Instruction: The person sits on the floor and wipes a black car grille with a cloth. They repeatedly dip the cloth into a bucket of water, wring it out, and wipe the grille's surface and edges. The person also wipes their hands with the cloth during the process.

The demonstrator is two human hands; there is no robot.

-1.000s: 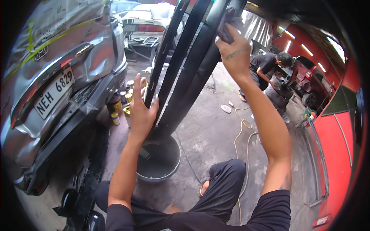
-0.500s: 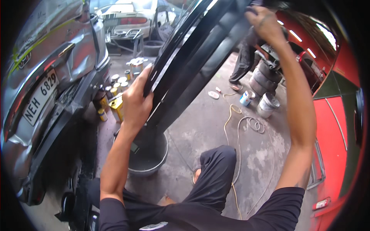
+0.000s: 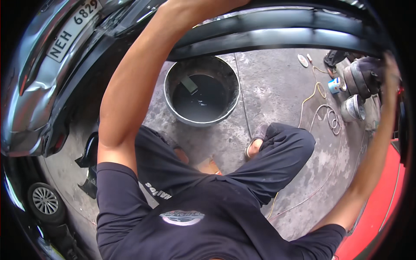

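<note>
A long black car bumper (image 3: 277,39) with lengthwise ridges stretches nearly level across the top of the head view, raised above the floor. My left hand (image 3: 203,8) is at its left part, cut by the upper edge of the picture, its fingertips out of sight. At the bumper's right end my right hand (image 3: 391,69) grips it, blurred by motion. Below the bumper stands a round black tub (image 3: 202,123) holding dark liquid. A flat greenish block (image 3: 189,85) leans inside the tub.
A dented grey car (image 3: 41,93) fills the left side. To the right are a paint can (image 3: 335,85), a grey bucket (image 3: 353,108), stacked tires (image 3: 359,80) and a person's leg. Hoses (image 3: 331,121) lie coiled on the concrete. A red panel (image 3: 381,195) stands at far right.
The bumper has swung from a steep slant to nearly level, its right end going down and outward with my right hand. The view has tipped downward, showing more of the tub.
</note>
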